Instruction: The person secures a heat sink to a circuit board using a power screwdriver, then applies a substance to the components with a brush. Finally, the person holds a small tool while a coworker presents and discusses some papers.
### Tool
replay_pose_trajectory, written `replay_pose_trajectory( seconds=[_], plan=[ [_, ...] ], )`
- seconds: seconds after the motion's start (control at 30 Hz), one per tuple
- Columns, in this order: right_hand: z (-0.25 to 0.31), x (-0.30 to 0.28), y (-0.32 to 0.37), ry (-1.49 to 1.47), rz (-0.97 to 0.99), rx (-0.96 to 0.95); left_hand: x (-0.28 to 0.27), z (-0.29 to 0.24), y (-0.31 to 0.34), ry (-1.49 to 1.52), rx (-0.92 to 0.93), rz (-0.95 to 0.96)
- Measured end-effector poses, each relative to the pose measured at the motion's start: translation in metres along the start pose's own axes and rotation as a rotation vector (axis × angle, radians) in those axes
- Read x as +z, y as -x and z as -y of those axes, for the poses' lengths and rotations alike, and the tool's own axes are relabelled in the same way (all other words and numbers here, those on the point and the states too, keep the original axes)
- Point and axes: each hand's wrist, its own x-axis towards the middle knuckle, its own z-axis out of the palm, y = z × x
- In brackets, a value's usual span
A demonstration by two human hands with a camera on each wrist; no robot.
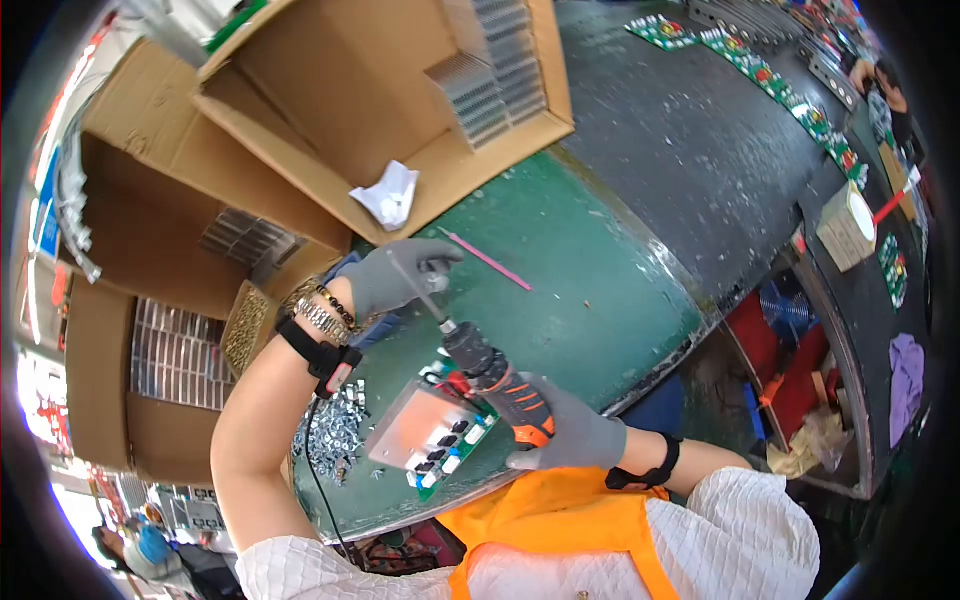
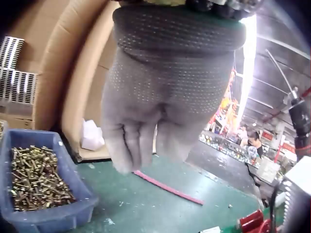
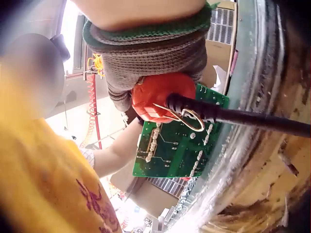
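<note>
My gloved right hand (image 1: 580, 428) grips an orange-and-black electric screwdriver (image 1: 500, 385), its bit pointing up toward the left hand. In the right wrist view the screwdriver's red-orange end (image 3: 160, 97) shows, with a black cord and a wire loop. My gloved left hand (image 1: 400, 277), fingers bent, hovers over the table close to the bit. The left wrist view shows its back, so what its fingers may hold is hidden; I cannot tell. Beside it stands a blue bin (image 2: 80, 206) of brass-coloured screws (image 2: 39, 177). Under the screwdriver lies a green circuit board (image 3: 177, 150) bearing a metal plate (image 1: 415, 425).
Small metal parts (image 1: 335, 432) lie heaped left of the board. A pink stick (image 1: 488, 262) lies on the green tabletop (image 1: 590, 300). Cardboard boxes (image 1: 330, 90) holding metal heat sinks stand at the back and left. Other circuit boards (image 1: 770, 85) line the far bench.
</note>
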Motion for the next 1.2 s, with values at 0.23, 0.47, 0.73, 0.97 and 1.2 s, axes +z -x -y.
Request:
replay_pose_trajectory(
  seconds=[0.23, 0.47, 0.73, 0.97, 1.2],
  plan=[
    [-0.045, 0.004, 0.003, -0.154, 0.041, -0.07, 0.069, -0.033, -0.096, -0.19, 0.46, 0.158],
    [-0.041, -0.003, 0.008, -0.336, 0.005, 0.034, 0.101, -0.056, -0.129, -0.016, 0.36, 0.217],
    [-0.035, -0.003, 0.004, -0.379, 0.037, 0.071, 0.115, -0.069, -0.134, -0.208, 0.382, 0.222],
    [-0.034, -0.001, 0.007, -0.372, -0.049, 0.081, 0.073, -0.056, -0.106, 0.173, 0.228, 0.025],
    [-0.03, -0.004, 0.004, -0.387, -0.03, 0.152, 0.017, -0.015, -0.026, 1.148, 0.136, -0.222]
  ],
)
